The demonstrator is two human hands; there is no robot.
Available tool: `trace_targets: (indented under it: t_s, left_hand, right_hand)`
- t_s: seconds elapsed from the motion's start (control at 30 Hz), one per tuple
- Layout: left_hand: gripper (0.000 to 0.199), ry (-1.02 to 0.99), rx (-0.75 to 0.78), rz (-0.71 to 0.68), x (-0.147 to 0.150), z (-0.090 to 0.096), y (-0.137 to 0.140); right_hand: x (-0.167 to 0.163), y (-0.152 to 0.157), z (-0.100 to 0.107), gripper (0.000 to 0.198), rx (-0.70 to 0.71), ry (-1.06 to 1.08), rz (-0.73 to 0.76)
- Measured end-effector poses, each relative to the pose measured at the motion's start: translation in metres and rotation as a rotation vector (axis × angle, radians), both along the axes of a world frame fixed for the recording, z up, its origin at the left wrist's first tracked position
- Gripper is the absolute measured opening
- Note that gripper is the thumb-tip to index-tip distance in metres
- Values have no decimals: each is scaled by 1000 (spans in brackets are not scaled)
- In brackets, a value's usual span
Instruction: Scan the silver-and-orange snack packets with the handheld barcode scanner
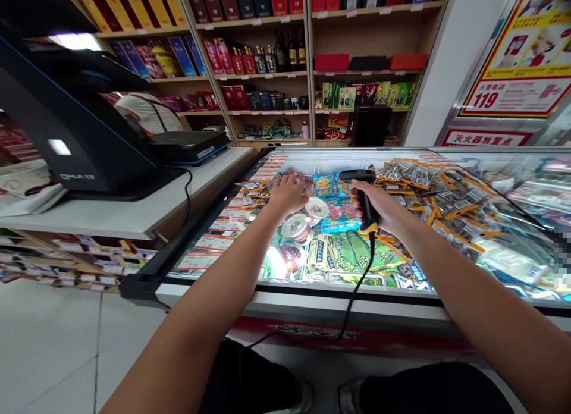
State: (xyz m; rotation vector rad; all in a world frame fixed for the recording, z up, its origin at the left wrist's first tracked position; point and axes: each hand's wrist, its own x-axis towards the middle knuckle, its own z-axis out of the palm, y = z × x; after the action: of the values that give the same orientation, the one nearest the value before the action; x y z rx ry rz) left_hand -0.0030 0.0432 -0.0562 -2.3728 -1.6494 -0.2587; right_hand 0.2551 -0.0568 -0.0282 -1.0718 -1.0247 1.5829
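Observation:
My right hand (379, 203) is wrapped round the grip of a black and yellow barcode scanner (368, 209), held above the freezer's glass top. From its base a black cable hangs over the front edge. My left hand (289, 195) lies palm down at the left, its fingers pointing away and slightly apart over small packets (255, 191); the fingertips are partly hidden. To the right, a big heap of small packets with orange edges (446, 191) is spread on the glass. Beneath the glass show round tubs (297, 228), blue bags (328, 186) and green bags (357, 250).
A white counter (111, 215) on the left carries a dark checkout machine (89, 140) and a flat black scale (190, 145). Shelves (263, 78) of boxes and bottles stand behind the freezer (312, 304). Another person's back (149, 112) shows beyond the machine.

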Motion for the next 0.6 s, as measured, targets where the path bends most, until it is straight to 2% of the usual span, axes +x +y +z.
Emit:
trace_targets:
  t_s: [0.13, 0.23, 0.33, 0.47, 0.53, 0.6]
  left_hand:
    - [49, 7, 94, 216, -13, 2, 1]
    - [48, 13, 101, 192, -9, 3, -1]
    - [57, -21, -20, -39, 13, 1, -12]
    - [63, -59, -292, -533, 56, -5, -37]
    - [68, -53, -335, -648, 72, -8, -48]
    - [73, -55, -358, -666, 78, -8, -54]
  right_hand:
    - [5, 3, 2, 28, 86, 85, -152]
    - [9, 6, 3, 29, 140, 131, -265]
    - [11, 8, 5, 30, 171, 172, -306]
    - [9, 10, 3, 31, 178, 189, -325]
    - [8, 11, 2, 31, 183, 171, -325]
    - [7, 11, 1, 31, 181, 152, -332]
